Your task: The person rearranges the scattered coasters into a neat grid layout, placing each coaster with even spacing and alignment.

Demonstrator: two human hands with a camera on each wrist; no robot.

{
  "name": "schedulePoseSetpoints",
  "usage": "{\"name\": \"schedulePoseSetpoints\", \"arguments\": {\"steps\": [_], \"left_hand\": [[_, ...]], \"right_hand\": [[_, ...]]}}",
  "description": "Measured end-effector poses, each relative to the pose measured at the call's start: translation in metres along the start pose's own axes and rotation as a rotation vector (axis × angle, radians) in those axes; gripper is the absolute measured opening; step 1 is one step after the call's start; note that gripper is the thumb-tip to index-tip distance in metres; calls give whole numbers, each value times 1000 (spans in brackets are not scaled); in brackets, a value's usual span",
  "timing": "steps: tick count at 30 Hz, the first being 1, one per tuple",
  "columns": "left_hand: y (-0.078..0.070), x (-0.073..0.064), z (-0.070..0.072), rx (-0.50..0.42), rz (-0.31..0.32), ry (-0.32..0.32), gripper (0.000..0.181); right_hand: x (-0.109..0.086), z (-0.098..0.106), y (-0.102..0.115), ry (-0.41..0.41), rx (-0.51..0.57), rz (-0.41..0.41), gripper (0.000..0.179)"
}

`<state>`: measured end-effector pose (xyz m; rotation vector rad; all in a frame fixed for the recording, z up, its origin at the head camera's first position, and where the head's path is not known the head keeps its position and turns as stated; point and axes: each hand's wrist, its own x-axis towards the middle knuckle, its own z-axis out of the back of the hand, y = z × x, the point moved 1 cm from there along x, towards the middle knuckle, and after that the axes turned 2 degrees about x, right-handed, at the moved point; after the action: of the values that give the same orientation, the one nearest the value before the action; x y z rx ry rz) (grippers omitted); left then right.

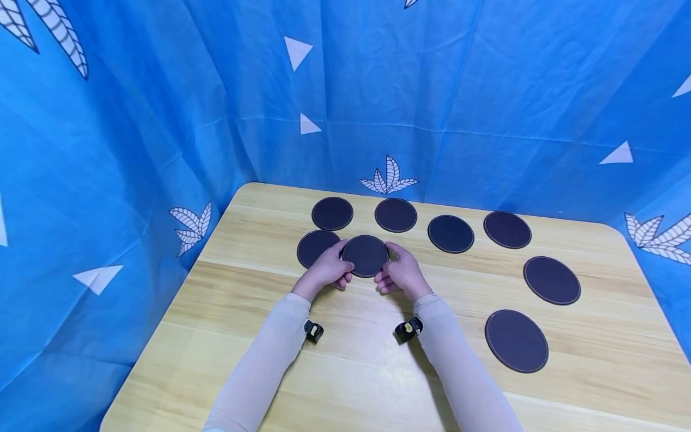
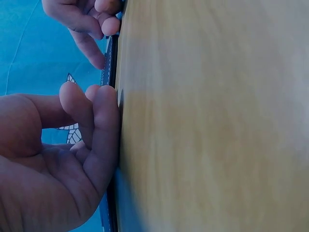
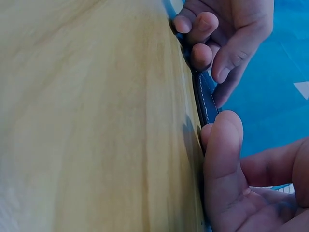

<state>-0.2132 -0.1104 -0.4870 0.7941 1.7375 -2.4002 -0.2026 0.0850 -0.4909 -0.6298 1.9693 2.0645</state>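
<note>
A round dark coaster (image 1: 365,256) with a pale stitched rim lies between my two hands near the back of the table. My left hand (image 1: 327,267) grips its left edge, thumb at the near left rim and index finger along the far side. Opposite, my right hand (image 1: 399,270) holds the right edge between thumb and index finger. The other fingers of both hands curl low beside the tabletop. Seen edge-on in the right wrist view, the coaster (image 3: 206,96) is thin and close over the wood. Another coaster (image 1: 315,247) sits just left, partly covered by my left hand.
Two coasters, one (image 1: 332,213) left and one (image 1: 396,215) right, lie behind my hands. More are spread along the right, including one (image 1: 516,341) nearest the front. The wooden table (image 1: 227,312) meets a blue patterned curtain (image 1: 367,78) at its back and left.
</note>
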Motion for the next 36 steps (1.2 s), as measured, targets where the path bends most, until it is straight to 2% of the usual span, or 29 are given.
{"name": "schedulePoseSetpoints", "arguments": {"steps": [11,16,20,25,36], "left_hand": [[0,-3,-3,-9,-28,-9,78],[0,-5,-4,6,-66,-7,75],[0,-5,-4,24,-87,-21,73],[0,-5,-5,44,-85,-12,74],[-2,-7,-5,63,-63,-25,71]], "right_hand": [[-4,9,-3,57,36,10,74],[-10,21,-7,60,34,31,75],[-13,25,-8,94,9,8,75],[-15,23,-7,160,-28,-30,77],[-16,22,-8,156,-27,-22,75]]}}
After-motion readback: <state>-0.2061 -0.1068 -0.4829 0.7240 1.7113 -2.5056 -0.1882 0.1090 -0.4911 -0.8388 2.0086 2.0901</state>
